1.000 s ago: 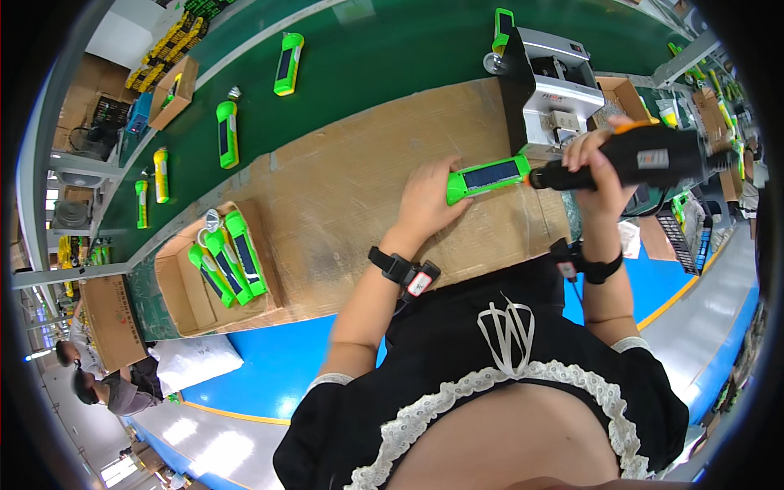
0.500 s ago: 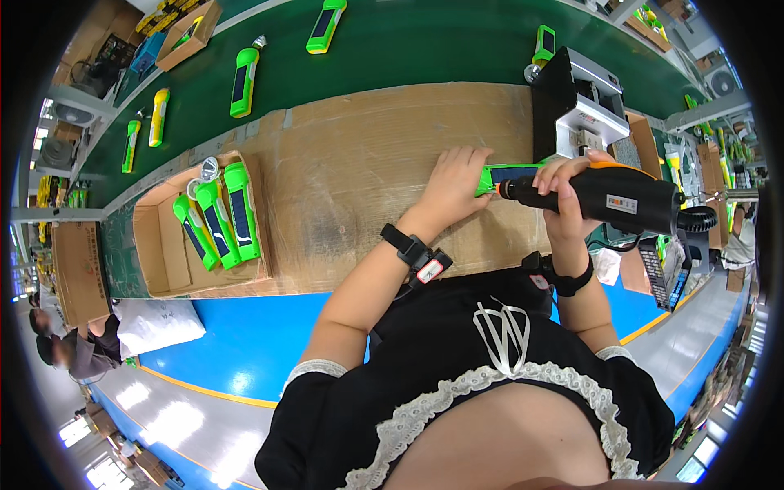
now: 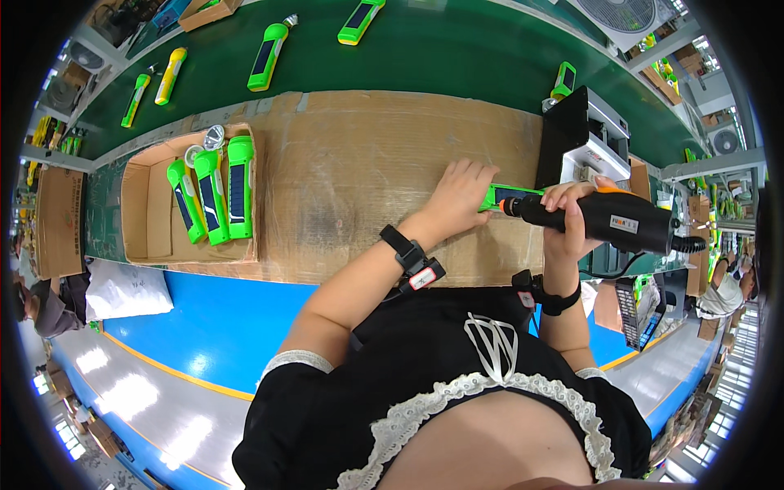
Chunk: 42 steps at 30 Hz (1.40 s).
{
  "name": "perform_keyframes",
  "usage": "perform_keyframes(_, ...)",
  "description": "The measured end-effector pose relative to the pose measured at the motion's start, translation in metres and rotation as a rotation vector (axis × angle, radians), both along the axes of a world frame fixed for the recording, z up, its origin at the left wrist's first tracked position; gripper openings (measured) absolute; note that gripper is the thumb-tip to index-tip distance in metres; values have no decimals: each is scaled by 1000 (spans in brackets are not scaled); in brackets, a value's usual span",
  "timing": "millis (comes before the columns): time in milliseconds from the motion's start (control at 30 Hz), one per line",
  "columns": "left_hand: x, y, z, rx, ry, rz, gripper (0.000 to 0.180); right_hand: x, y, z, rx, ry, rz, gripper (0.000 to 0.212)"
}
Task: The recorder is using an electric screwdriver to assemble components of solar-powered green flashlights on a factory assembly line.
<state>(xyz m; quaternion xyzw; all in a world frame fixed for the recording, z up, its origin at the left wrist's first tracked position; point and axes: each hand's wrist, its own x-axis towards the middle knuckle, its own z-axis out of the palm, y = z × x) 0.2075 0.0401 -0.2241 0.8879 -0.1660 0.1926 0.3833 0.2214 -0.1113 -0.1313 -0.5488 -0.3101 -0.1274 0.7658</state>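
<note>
My left hand (image 3: 461, 194) is closed over the left end of a green flashlight (image 3: 508, 194) with a dark panel, holding it down on the cardboard-covered bench. My right hand (image 3: 570, 219) wraps round a black electric screwdriver (image 3: 641, 222) with an orange patch, held almost level. Its tip points left and lies over the flashlight, close to my left fingers; whether it touches a screw cannot be made out. The flashlight's right part is hidden behind the screwdriver.
An open cardboard box (image 3: 147, 214) at left holds several green flashlights (image 3: 211, 200). A black and silver machine (image 3: 584, 139) stands at right. More flashlights (image 3: 269, 57) lie on the green belt (image 3: 441, 53) beyond the cardboard sheet (image 3: 351, 147). A dark cable (image 3: 690, 244) trails from the screwdriver.
The whole view has turned a little, so the box sits higher and the machine lower in the picture. Both hands keep their grips, with the screwdriver still over the flashlight.
</note>
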Motion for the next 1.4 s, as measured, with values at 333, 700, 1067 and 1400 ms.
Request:
perform_keyframes(333, 1, 0, -2, -5, 22, 0, 65, 3, 1, -11, -4, -6, 39, 48)
perform_keyframes(700, 0, 1, -2, -28, 15, -1, 65, 2, 4, -4, -21, -40, -1, 45)
perform_keyframes(1067, -1, 1, 5, -145, -65, -94, 18, 0, -2, 5, 115, 6, -17, 48)
perform_keyframes(1400, -2, 3, 3, -103, -102, -92, 22, -4, -15, 9, 113, -2, -56, 47)
